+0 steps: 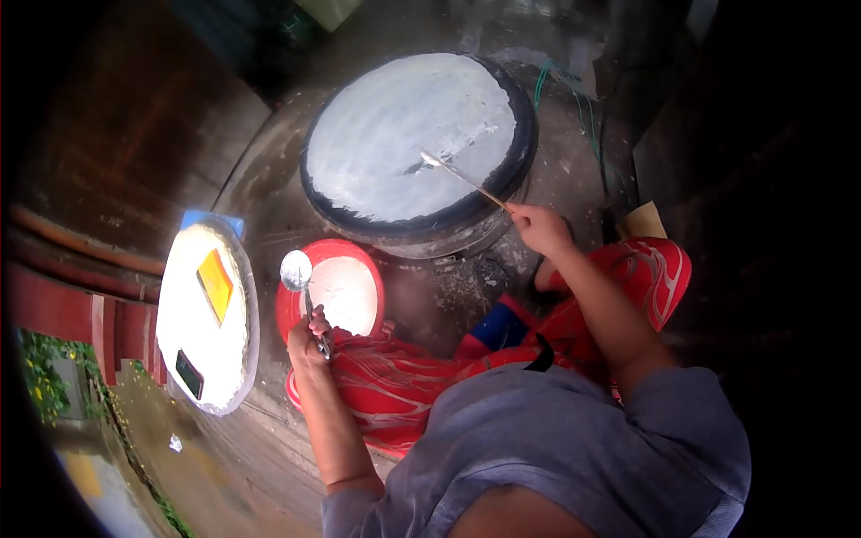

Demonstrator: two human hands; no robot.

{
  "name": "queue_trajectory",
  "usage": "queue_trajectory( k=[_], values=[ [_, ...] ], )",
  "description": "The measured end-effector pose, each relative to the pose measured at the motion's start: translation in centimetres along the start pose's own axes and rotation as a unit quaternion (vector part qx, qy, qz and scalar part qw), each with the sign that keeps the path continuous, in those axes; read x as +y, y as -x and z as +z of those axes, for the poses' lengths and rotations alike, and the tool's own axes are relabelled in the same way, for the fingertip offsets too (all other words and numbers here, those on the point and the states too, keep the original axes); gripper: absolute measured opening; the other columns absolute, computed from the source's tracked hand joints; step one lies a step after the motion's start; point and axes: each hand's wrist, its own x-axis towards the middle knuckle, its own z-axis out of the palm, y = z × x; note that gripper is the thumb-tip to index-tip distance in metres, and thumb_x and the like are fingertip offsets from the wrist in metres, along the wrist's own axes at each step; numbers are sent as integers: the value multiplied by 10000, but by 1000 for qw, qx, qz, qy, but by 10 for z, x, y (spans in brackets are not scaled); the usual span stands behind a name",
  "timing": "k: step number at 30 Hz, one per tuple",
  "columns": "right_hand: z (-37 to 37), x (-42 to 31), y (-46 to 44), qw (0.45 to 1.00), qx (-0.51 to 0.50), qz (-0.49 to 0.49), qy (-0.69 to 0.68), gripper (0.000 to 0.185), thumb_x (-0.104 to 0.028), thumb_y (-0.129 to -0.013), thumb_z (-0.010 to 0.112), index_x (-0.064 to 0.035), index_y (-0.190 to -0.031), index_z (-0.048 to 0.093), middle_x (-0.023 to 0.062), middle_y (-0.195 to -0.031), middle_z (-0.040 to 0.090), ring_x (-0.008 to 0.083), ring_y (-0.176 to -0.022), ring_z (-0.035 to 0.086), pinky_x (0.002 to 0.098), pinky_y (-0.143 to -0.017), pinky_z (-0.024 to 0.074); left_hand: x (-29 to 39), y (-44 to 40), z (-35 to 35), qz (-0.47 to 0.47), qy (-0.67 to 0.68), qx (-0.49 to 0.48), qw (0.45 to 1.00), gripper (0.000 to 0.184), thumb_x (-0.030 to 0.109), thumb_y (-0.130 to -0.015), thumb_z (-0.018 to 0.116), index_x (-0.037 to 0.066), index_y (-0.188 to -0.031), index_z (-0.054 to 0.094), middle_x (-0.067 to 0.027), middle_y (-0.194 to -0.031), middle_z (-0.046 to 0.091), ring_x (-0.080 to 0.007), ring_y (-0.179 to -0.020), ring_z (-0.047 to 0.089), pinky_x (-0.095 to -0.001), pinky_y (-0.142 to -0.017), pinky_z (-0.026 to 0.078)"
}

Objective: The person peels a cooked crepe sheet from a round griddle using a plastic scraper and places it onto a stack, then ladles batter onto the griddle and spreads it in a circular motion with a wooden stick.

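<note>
My left hand (310,338) is closed round the handle of a metal ladle (296,269), whose bowl is over the edge of a red basin (377,278) with white contents. My right hand (541,229) grips a thin stick (475,186). The stick's pale tip touches a large round griddle (527,134) with a dark rim. A whitish layer (404,117) covers most of the griddle, with a dark gap and torn patches near the stick's tip.
On the left stands a round white surface (202,332) bearing a yellow-orange object (215,285) and a dark phone-like object (189,373). A blue item (235,224) shows behind it. A green cord (587,117) runs at the right. My knees flank the space before the griddle.
</note>
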Motion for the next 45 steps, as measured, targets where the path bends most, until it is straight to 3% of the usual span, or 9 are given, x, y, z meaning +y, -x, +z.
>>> queue_trajectory(
  k=[3, 5, 21, 29, 36, 38, 41, 42, 45],
  values=[
    [-13, 20, -2, 999, -8, 7, -50, 286, -266, -826, 563, -255, -1107, 612, 156, -939, 622, 303, -824, 610, 363, -706, 481, 6, -6, -11, -42, 8, -78, 996, 246, 139, -926, 282, -58, -886, 425, -42, -605, 400, -116, -463, 387, -230, -427, 373],
    [-30, 40, -5, 973, 40, 188, -126, 294, -239, -845, 554, -198, -1132, 602, 151, -956, 630, 264, -814, 626, 326, -703, 480, 1, -1, -8, -4, -13, -50, 999, 187, 105, -911, 326, -33, -832, 424, -20, -545, 403, -102, -438, 409, -218, -403, 372],
    [33, -27, 20, 999, -38, -3, -2, 262, -245, -862, 506, -231, -1099, 618, 129, -953, 628, 303, -838, 605, 363, -709, 486, 10, -10, -23, -4, -22, -88, 996, 284, 161, -949, 232, -80, -948, 382, -108, -770, 469, -122, -498, 387, -216, -416, 353],
    [13, 21, 27, 995, -12, 60, -82, 277, -195, -863, 528, -166, -1129, 598, 164, -912, 632, 284, -799, 620, 318, -701, 477, -3, 8, -8, 35, -31, -47, 998, 227, 138, -930, 281, -55, -900, 397, -61, -642, 419, -109, -467, 378, -217, -411, 358],
    [54, -30, 43, 981, -59, -70, -173, 229, -178, -872, 501, -46, -1002, 636, 188, -855, 638, 282, -782, 632, 334, -682, 483, -2, 9, -7, 34, -32, -41, 998, 204, 117, -920, 324, -49, -860, 427, -26, -558, 385, -98, -441, 368, -213, -401, 360],
    [58, -37, 38, 916, -248, 215, -231, 354, -312, -918, 440, -1, -879, 605, 125, -668, 604, 231, -560, 578, 340, -534, 456, 0, 9, -13, 37, -24, -53, 998, 236, 134, -933, 284, -60, -901, 414, -58, -654, 421, -107, -467, 373, -219, -413, 357],
    [61, -64, 43, 927, -282, 213, -125, 471, -438, -937, 345, -27, -841, 553, 40, -570, 497, 144, -419, 436, 317, -411, 372, 6, 6, -25, 31, -6, -79, 996, 279, 153, -948, 245, -79, -967, 401, -96, -764, 462, -119, -501, 384, -228, -429, 358],
    [59, -67, 34, 832, -417, 305, -203, 502, -489, -936, 299, -53, -924, 548, 40, -574, 497, 146, -410, 414, 309, -411, 366, 6, 8, -27, 33, -1, -80, 996, 277, 145, -946, 250, -86, -983, 399, -100, -770, 463, -121, -507, 387, -228, -431, 362],
    [64, -90, 45, 795, -468, 218, -318, 472, -460, -935, 339, -44, -972, 558, 79, -647, 549, 169, -512, 494, 308, -503, 418, 4, 14, -27, 52, 13, -74, 996, 270, 117, -935, 268, -106, -1013, 397, -112, -782, 463, -121, -524, 396, -226, -437, 369]
  ],
)
